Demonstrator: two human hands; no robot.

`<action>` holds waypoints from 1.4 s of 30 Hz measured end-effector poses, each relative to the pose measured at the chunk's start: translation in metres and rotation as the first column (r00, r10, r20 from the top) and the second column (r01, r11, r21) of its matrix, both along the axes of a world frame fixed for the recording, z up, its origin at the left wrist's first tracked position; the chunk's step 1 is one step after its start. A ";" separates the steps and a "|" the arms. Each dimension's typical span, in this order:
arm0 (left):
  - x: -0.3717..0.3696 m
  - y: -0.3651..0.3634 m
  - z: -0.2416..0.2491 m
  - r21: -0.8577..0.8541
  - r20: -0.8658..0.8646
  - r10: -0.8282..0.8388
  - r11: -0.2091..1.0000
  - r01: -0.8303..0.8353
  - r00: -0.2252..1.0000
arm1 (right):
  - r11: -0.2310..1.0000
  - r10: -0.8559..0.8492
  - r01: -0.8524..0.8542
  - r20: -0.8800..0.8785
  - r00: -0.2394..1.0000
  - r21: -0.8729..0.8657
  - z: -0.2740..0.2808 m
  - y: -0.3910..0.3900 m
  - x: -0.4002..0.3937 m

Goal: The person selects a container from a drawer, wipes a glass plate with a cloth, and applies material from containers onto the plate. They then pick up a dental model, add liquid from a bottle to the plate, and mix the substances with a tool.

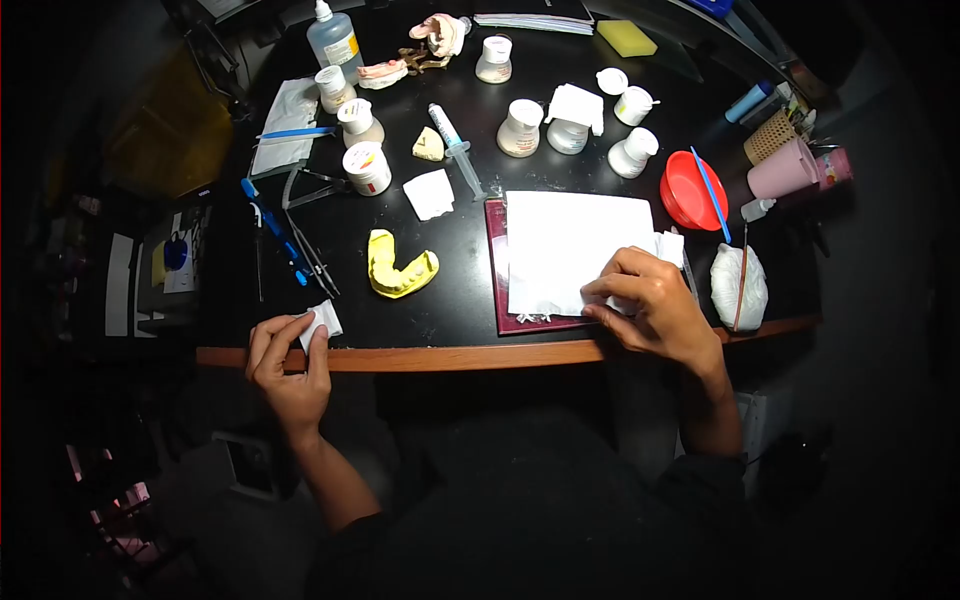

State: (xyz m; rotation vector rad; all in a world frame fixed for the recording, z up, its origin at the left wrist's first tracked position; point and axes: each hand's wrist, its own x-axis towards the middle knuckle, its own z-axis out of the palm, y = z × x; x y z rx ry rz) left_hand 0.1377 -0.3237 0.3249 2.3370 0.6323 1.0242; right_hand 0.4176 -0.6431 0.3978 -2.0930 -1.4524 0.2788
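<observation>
At the table's front edge on the left, my left hand (288,368) pinches a small folded piece of white paper (326,319) between thumb and fingers. My right hand (648,298) is above the lower right of a white sheet (575,245), its thumb and fingertips drawn close together. Whatever those fingertips hold, if anything, is too small to make out. Under the sheet lies a dark red board (497,270), with white scraps along its lower edge. Between my hands sits a yellow horseshoe-shaped dental mould (385,275). Tweezers (318,265) lie just beyond my left hand.
Several white-capped jars (520,130) stand farther back, near a syringe (455,145) and dental models (440,35). On the right are a red bowl (688,195) with a blue stick (712,195), and a brush (741,285) on a white wad (755,290). A wooden edge (450,357) borders the table.
</observation>
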 end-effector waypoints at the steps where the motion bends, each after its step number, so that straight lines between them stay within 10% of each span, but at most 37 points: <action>1: -0.001 0.000 0.000 0.002 -0.004 0.005 1.000 -0.005 1.000 | 1.000 -0.002 0.002 -0.006 1.000 -0.015 -0.002 0.000 0.000; 23: -0.006 0.003 -0.005 -0.014 0.016 0.015 1.000 -0.015 1.000 | 0.999 -0.040 0.042 0.053 0.998 -0.023 0.012 -0.003 0.008; 31: -0.006 0.002 -0.004 -0.022 0.011 0.035 0.999 -0.034 0.999 | 0.840 -0.511 0.529 0.153 0.846 -0.123 0.018 -0.043 0.019; 42: -0.003 0.001 -0.003 -0.004 0.004 0.052 0.999 -0.052 0.999 | 0.773 -0.634 0.634 -0.020 0.773 -0.027 -0.018 -0.046 0.015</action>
